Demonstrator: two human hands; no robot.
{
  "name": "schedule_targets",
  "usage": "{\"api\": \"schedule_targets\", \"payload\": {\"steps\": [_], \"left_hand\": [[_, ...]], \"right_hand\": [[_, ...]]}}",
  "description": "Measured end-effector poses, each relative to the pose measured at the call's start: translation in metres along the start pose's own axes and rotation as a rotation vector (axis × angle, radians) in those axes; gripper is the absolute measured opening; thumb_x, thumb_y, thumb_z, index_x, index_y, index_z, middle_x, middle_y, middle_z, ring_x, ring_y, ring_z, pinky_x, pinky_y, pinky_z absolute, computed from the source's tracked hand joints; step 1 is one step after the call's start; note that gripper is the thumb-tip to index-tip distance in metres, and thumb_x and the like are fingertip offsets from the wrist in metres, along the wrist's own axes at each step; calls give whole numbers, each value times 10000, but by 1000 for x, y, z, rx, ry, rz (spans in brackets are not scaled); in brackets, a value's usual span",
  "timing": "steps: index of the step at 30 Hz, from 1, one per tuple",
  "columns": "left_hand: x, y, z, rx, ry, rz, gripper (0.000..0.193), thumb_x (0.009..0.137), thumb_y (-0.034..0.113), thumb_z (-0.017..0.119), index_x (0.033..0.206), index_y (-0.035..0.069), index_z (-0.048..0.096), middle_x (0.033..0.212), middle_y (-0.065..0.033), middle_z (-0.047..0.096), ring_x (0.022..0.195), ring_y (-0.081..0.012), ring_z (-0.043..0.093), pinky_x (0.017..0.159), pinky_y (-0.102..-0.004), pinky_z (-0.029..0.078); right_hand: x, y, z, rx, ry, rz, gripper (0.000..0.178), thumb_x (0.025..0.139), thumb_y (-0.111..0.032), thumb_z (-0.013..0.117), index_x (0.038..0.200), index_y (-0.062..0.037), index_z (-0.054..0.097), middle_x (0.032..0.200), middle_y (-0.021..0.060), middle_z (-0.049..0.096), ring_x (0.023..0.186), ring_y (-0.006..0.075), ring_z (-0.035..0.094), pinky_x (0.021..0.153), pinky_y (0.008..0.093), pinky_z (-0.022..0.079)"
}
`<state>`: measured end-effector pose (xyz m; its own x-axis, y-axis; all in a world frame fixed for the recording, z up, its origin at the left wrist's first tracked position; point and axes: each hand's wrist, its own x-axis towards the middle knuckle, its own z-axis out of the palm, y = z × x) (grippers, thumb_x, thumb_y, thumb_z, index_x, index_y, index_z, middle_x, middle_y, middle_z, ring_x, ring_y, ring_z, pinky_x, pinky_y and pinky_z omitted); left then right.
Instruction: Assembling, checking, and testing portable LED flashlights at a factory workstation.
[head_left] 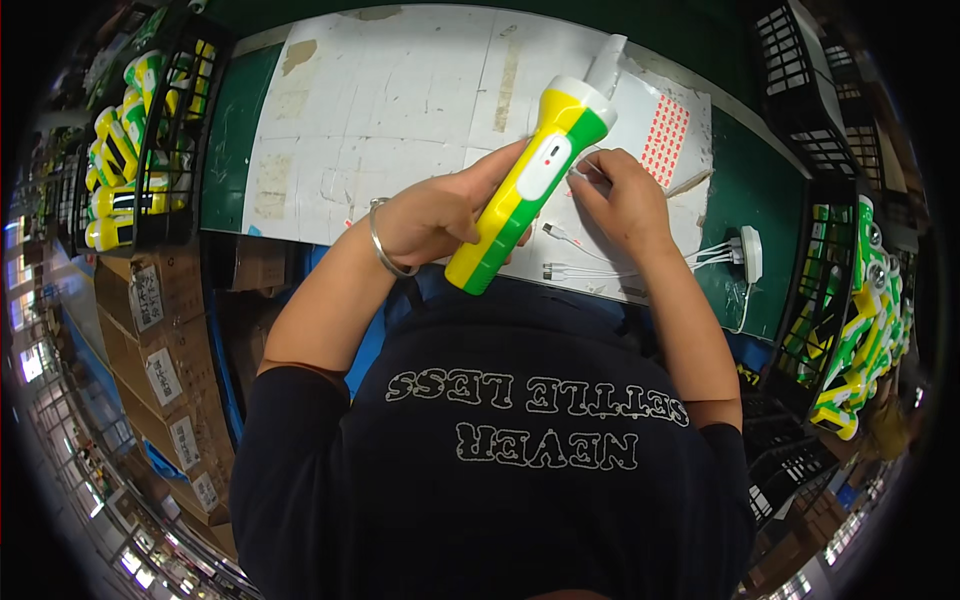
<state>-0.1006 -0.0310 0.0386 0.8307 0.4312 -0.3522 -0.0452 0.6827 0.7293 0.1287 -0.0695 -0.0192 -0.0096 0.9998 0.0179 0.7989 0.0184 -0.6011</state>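
My left hand (437,218) is wrapped round the body of a yellow and green flashlight (503,222), tilted with its wide head up and to the right. On its side, a white oval panel (543,168) has a small dark slot and faces up. A white piece (606,66) shows beyond the head; whether it is attached I cannot tell. Close to the panel, my right hand (625,198) is closed in a pinch on a thin white cable, its end mostly hidden by the fingers. Several white cables with plugs (575,271) lie below the right hand.
The cables lead to a white charger block (751,254) at the right. White board (370,110) covers the green table (235,185), with a red-marked sheet (665,140) on it. Black crates of flashlights (125,165) stand at left, others (858,320) at right. Cardboard boxes (150,370) are stacked lower left.
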Motion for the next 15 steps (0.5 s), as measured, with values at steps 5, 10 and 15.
{"api": "schedule_targets", "payload": {"steps": [5, 10, 15], "left_hand": [[5, -4, -4, -56, -37, 89, 1098, 430, 131, 512, 1449, 112, 103, 1046, -152, 475, 906, -256, 524, 751, -383, 487], [9, -5, -3, -131, -82, 146, 1052, 487, 88, 513, 1449, 109, 90, 1109, -146, 448, 932, -257, 508, 790, -389, 470], [12, -5, -2, -198, -91, 209, 963, 559, 44, 508, 1435, 88, 111, 1134, -151, 430, 982, -264, 488, 835, -399, 453]], "right_hand": [[-4, 4, -2, 43, -17, -11, 201, 787, -219, 637, 863, -34, 621, 836, 96, 616, 738, 237, 616, 655, 335, 486], [-8, 4, -5, 68, -30, -26, 194, 785, -216, 644, 845, -33, 622, 812, 97, 615, 730, 232, 611, 649, 327, 482], [-11, 2, -6, 146, -26, 28, 206, 787, -224, 649, 858, -33, 630, 783, 94, 640, 728, 224, 625, 657, 315, 487]]}}
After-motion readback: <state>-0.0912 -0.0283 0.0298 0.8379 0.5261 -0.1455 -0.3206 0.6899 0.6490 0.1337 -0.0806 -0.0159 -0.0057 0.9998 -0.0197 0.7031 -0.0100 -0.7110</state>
